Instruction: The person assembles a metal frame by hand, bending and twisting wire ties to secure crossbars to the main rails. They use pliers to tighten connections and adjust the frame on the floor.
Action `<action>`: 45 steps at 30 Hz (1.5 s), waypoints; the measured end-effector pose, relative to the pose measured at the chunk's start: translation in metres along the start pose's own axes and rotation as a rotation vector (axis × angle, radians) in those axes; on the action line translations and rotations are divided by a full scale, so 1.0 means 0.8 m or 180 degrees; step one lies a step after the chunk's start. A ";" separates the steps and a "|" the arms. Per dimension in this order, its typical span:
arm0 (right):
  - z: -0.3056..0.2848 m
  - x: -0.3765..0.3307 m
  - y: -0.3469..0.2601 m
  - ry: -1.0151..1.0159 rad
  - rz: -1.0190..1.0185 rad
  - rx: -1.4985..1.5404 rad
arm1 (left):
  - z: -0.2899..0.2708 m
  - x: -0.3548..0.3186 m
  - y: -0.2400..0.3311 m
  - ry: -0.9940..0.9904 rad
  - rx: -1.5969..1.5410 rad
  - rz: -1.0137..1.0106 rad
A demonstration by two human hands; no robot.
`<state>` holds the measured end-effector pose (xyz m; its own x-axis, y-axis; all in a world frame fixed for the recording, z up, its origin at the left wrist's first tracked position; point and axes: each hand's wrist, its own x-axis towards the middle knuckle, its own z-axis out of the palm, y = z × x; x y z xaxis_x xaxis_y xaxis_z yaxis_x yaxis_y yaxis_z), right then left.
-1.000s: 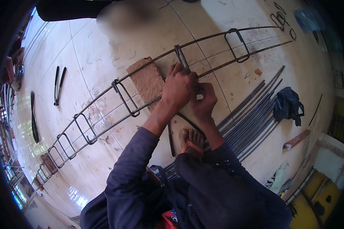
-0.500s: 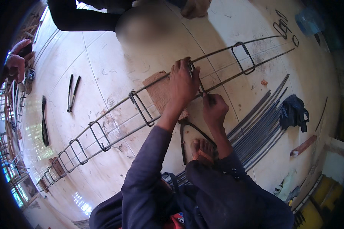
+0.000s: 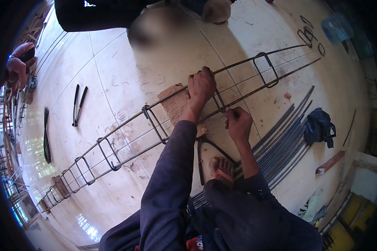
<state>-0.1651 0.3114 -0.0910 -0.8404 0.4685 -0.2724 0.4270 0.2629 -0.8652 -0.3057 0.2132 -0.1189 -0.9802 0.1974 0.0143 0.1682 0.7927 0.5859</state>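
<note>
A long frame of two steel bars (image 3: 125,123) joined by bent stirrups (image 3: 265,70) runs diagonally across the tiled floor. My left hand (image 3: 202,87) is closed around the far bar, at the top of a stirrup (image 3: 218,100) that it partly hides. Under that part of the frame lies a rough brown block (image 3: 174,101). Just beside the near bar, at the same stirrup's lower corner, my right hand (image 3: 239,123) is closed in a pinch. What its fingertips hold is too small to make out. Black-handled pliers or cutters (image 3: 213,146) lie near my foot, their head hidden.
A bundle of dark rods (image 3: 280,142) lies to the right, beside a black plastic bag (image 3: 319,127). Another long-handled cutter (image 3: 78,106) is on the left. Loose stirrups (image 3: 306,35) lie at the far right. One person (image 3: 96,16) sits across from me; another (image 3: 19,67) is far left.
My left hand has drawn its fingers in, from stretched over the stirrup to closed at the far bar. The right hand has moved slightly right, off the near bar's corner.
</note>
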 end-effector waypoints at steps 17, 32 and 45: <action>-0.008 0.026 0.045 -0.1357 0.3440 0.5314 | -0.005 -0.001 -0.002 -0.0071 -0.0343 -0.0042; -0.027 -0.019 0.020 0.0530 -0.1792 -0.0546 | -0.006 0.001 -0.016 -0.0052 -0.0476 0.0101; -0.017 0.010 0.026 -0.0788 0.0280 0.0689 | 0.004 0.002 -0.019 0.0026 -0.0422 0.0045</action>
<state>-0.1583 0.3318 -0.1053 -0.8704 0.2555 -0.4209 0.4429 0.0330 -0.8960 -0.3099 0.2029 -0.1303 -0.9787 0.2031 0.0296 0.1674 0.7066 0.6875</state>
